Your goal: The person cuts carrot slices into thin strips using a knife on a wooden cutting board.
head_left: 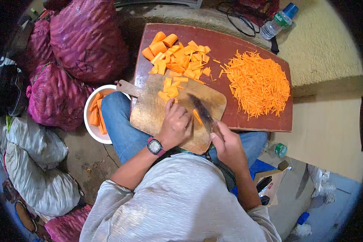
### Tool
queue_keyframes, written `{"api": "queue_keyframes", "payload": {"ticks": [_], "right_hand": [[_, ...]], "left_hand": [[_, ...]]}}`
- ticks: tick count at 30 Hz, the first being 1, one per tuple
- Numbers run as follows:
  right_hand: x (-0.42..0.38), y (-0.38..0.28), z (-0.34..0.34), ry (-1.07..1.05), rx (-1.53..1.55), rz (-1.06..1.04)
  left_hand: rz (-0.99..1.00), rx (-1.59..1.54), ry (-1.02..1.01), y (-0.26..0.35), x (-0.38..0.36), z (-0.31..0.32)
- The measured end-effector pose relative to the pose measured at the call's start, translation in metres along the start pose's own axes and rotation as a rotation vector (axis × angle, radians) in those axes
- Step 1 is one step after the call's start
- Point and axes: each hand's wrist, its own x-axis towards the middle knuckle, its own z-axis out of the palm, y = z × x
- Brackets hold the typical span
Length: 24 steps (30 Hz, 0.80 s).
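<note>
My right hand grips the handle of a knife, its dark blade pointing up and left over the wooden cutting board. Against the blade lies a small cut strip of carrot. My left hand is over the middle of the board with its fingers curled. One of its fingertips reaches the flat carrot slices at the board's upper part. Whether anything is held beneath those curled fingers is hidden.
The board rests on my lap and a red-brown tabletop. Carrot chunks and a heap of carrot shreds lie there. A white basin holds carrots at left, beside filled red mesh sacks. A water bottle stands upper right.
</note>
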Motion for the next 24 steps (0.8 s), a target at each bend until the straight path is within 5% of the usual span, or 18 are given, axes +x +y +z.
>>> {"api": "queue_keyframes", "payload": {"ticks": [5,18,24], "right_hand": [[-0.005,0.01,0.003,0.076,0.06,-0.03],[-0.029,0.011,0.005,0.084,0.068,0.016],[-0.025,0.024,-0.003,-0.124,0.002,0.075]], "left_hand": [[-0.045,-0.045,0.158,0.0,0.007,0.001],[-0.047,0.042,0.123,0.004,0.005,-0.007],[-0.238,-0.096,0.209,-0.007,0.001,-0.026]]}}
